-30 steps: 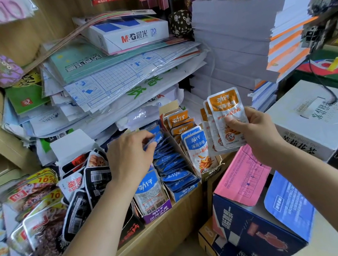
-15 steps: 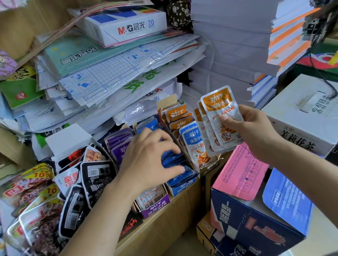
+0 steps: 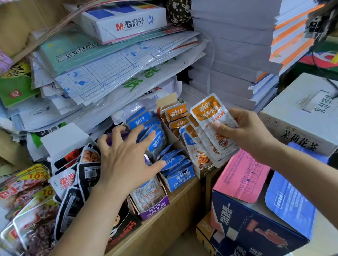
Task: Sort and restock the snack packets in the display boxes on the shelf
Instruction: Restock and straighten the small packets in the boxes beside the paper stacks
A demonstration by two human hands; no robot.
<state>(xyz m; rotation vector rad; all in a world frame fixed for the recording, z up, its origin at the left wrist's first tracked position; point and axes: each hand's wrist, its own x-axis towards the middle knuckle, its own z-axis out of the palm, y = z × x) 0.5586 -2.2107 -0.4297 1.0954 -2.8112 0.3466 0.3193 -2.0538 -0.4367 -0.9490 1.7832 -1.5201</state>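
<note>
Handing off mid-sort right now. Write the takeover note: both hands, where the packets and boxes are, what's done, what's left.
Left hand: open, fingers spread over the blue foil snack packets in the blue cardboard display box.
Right hand: grips a fan of orange-topped silver snack packets, raised beside the tan-flapped cardboard display box that holds matching orange packets.
Done: the blue box is packed with blue packets; the tan-flapped box is partly filled.
Left: probably slot the held fan into the tan-flapped box. A blue-topped packet near its front looks misplaced and may need moving.
</note>
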